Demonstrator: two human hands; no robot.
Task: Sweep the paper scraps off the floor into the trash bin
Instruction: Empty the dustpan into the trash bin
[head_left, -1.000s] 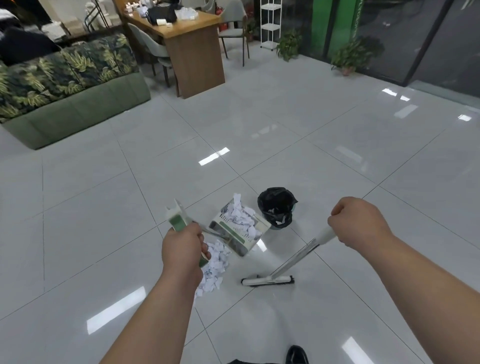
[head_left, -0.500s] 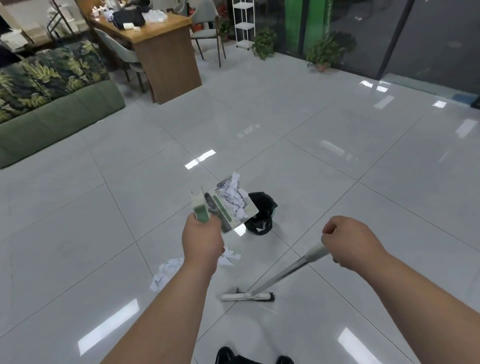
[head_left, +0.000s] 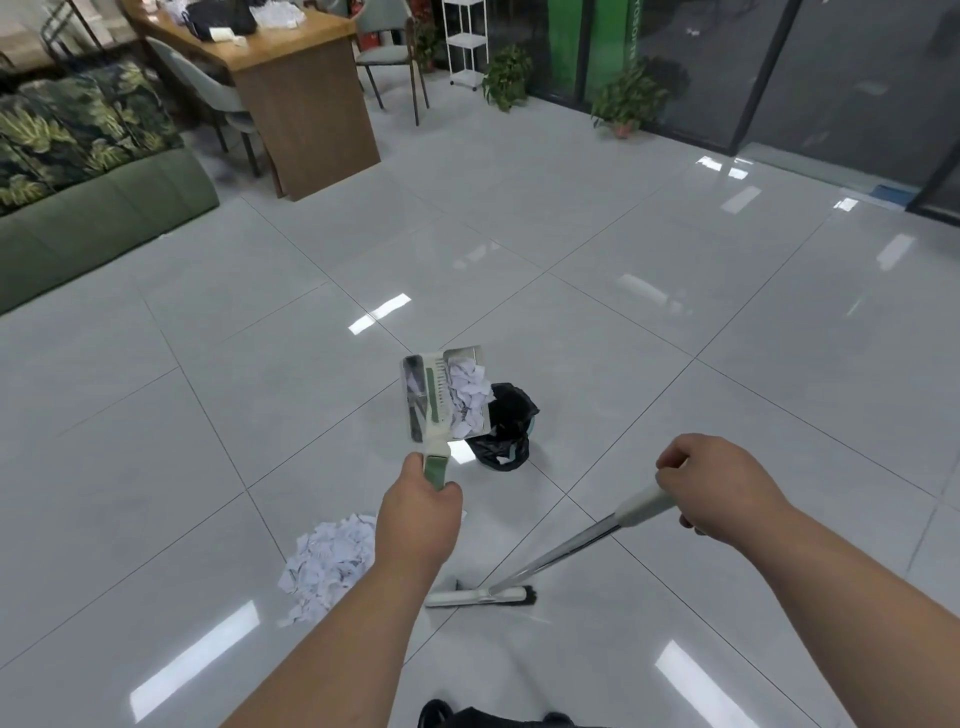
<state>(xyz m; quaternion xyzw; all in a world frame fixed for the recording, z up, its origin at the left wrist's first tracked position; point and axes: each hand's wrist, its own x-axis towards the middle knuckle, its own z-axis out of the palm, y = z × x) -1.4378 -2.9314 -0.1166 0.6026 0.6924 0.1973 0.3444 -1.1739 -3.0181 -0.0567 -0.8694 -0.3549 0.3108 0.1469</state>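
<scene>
The trash bin (head_left: 506, 427) stood mid-floor; the dustpan (head_left: 445, 397), with scraps in it, hung just left of the bin, overlapping its rim; a scrap pile (head_left: 328, 560) lay nearer and left of the bin; the broom head (head_left: 480, 597) rested nearer still, directly before it.

Glossy grey tiled floor (head_left: 675, 364). On it: pile of paper scraps (head_left: 327, 564) near left, broom head (head_left: 480, 596) just right of the pile, black-lined trash bin (head_left: 506, 431) farther back, centre. Sofa (head_left: 98, 213) far left.
</scene>
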